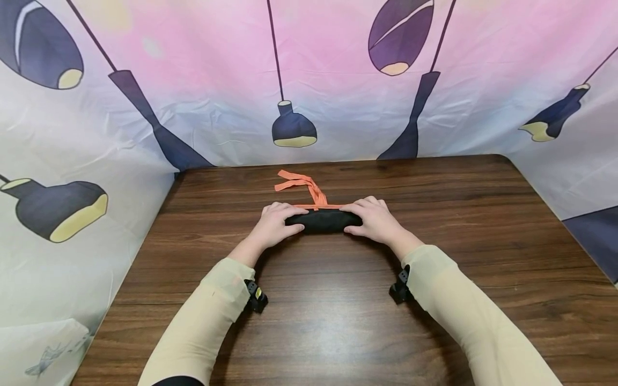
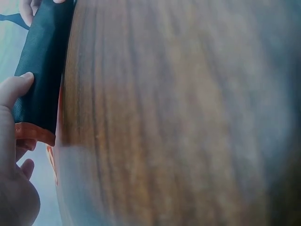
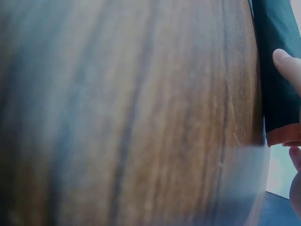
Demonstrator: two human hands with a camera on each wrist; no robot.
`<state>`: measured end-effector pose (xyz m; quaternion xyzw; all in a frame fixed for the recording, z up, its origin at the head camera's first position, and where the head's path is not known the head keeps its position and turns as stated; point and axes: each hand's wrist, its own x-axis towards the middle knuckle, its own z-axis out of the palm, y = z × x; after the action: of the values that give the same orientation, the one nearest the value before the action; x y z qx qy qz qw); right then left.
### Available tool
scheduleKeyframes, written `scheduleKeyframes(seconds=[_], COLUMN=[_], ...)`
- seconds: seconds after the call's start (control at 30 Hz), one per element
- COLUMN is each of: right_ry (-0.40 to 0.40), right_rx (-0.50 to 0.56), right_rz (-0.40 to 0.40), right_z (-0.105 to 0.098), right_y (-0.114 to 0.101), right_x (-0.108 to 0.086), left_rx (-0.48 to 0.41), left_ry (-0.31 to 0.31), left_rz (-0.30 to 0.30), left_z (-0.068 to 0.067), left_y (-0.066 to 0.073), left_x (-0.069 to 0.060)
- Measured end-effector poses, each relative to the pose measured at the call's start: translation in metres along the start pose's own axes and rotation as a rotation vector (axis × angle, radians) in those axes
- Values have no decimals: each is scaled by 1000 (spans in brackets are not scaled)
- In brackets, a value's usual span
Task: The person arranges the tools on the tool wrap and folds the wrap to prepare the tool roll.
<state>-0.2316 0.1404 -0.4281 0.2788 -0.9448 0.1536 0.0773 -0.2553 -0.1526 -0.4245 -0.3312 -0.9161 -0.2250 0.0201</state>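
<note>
A black fabric roll (image 1: 322, 221) with orange edging lies crosswise on the wooden table (image 1: 318, 300). From its far side a pair of orange ties (image 1: 316, 193) trails loosely toward the back of the table. My left hand (image 1: 275, 222) grips the left end, thumb on the near side and fingers over the top. At the opposite end my right hand (image 1: 374, 220) holds it the same way. Orange trim (image 2: 35, 133) shows round the left end in the left wrist view, and orange trim (image 3: 283, 134) rings the other end in the right wrist view. The roll's underside is hidden.
A printed cloth backdrop (image 1: 232, 80) with lamp pictures hangs behind the table and along its sides. Small black cameras are strapped at the left wrist (image 1: 256, 296) and the right wrist (image 1: 400, 287), beside pale sleeves.
</note>
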Motion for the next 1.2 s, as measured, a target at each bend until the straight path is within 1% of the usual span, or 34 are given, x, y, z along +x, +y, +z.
scheduleKeyframes(seconds=[0.3,0.43,0.67,0.77,1.0,1.2], right_ry=[-2,-5,-29,-43,-68,-92], right_rx=[-14,-2,55,61,74,105], right_rz=[30,45,57,57,66,73], right_z=[1,0,0,1,2,-1], right_y=[-1,-1,0,2,5,7], right_x=[2,2,2,3,4,5], left_rx=[-10,-13,-11,-26,-36,-55], left_ry=[-17,-16,24,21,-10,-41], left_rz=[-9,-11,40,28,0,-30], left_z=[-1,0,2,2,2,1], left_y=[-1,-1,-3,-3,-6,-8], left_x=[1,1,0,0,1,3])
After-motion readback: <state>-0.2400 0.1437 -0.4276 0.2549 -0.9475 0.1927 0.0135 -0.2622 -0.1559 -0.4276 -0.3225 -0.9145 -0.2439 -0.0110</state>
